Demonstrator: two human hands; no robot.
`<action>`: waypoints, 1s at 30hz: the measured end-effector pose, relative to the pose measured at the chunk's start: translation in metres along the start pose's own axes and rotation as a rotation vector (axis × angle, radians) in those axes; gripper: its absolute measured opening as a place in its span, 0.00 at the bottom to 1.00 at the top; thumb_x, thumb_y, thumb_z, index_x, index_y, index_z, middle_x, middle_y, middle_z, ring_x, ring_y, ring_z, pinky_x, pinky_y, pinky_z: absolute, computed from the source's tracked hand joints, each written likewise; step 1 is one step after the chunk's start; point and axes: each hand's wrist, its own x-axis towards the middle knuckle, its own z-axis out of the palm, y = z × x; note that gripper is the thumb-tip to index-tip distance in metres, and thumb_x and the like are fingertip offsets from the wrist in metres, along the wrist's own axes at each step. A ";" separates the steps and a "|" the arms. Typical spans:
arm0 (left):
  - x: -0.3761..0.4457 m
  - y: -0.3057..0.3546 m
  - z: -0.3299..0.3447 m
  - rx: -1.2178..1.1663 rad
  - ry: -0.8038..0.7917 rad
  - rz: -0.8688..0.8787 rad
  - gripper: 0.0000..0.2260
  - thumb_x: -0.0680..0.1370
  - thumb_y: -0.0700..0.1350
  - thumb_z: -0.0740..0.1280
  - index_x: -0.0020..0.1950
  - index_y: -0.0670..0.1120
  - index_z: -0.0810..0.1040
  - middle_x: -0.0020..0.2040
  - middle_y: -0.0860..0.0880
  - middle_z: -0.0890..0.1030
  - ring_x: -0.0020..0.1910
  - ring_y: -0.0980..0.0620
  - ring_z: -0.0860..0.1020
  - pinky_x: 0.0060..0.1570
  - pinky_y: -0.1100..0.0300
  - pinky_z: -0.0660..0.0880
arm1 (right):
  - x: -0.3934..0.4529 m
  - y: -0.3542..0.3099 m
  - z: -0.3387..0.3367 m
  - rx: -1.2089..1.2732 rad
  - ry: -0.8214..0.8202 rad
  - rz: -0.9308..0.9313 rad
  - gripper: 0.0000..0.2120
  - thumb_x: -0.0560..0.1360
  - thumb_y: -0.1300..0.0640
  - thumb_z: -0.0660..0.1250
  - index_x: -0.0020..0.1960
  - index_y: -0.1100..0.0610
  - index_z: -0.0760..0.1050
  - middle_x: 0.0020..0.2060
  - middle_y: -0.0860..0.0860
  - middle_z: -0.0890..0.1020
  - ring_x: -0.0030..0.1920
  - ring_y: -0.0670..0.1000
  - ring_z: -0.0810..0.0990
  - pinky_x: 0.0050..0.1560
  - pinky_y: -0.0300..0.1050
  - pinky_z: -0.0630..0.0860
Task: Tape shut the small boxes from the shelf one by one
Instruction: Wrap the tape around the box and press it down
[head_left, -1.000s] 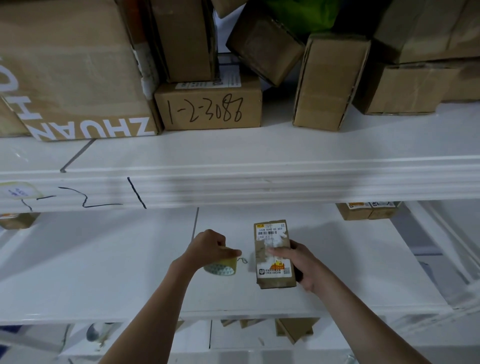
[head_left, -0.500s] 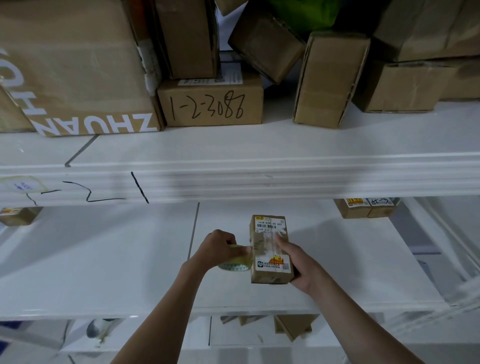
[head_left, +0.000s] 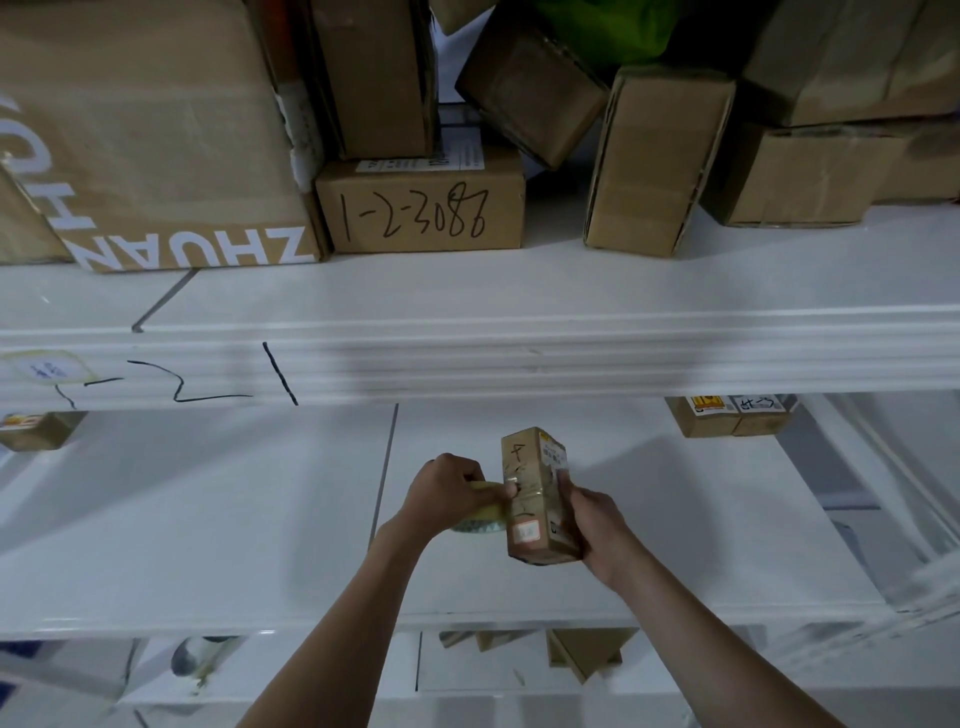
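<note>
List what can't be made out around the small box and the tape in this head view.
- Tape roll: mostly hidden by the left hand gripping it.
- Small box: its far side is covered by the right hand; label print too small to read.
- Whether a tape strip already bridges roll and box: glare and blur prevent telling.
- Boxes on the lowest shelf: cut off by the shelf edge.

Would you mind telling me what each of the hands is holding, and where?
Right hand grips the small box by its right side; left hand grips the tape roll against the box.
</note>
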 end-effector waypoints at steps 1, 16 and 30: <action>0.002 0.004 0.000 0.014 0.006 0.006 0.22 0.65 0.67 0.77 0.30 0.50 0.78 0.28 0.54 0.78 0.31 0.56 0.77 0.31 0.62 0.70 | -0.001 0.000 0.002 -0.040 -0.024 0.024 0.27 0.78 0.36 0.63 0.60 0.58 0.82 0.49 0.57 0.87 0.50 0.59 0.86 0.56 0.60 0.81; 0.000 0.005 0.001 0.025 -0.192 0.109 0.18 0.75 0.56 0.73 0.28 0.51 0.75 0.26 0.56 0.73 0.28 0.57 0.72 0.30 0.66 0.68 | 0.004 -0.010 -0.004 -0.328 -0.170 0.051 0.26 0.67 0.42 0.79 0.59 0.55 0.80 0.47 0.52 0.88 0.47 0.53 0.87 0.48 0.49 0.82; -0.002 -0.014 -0.020 0.047 -0.199 0.116 0.12 0.73 0.56 0.76 0.33 0.53 0.81 0.33 0.54 0.80 0.36 0.53 0.79 0.36 0.63 0.73 | 0.000 -0.010 -0.025 -0.307 -0.143 0.080 0.24 0.67 0.46 0.80 0.58 0.57 0.82 0.47 0.54 0.88 0.48 0.56 0.87 0.55 0.53 0.82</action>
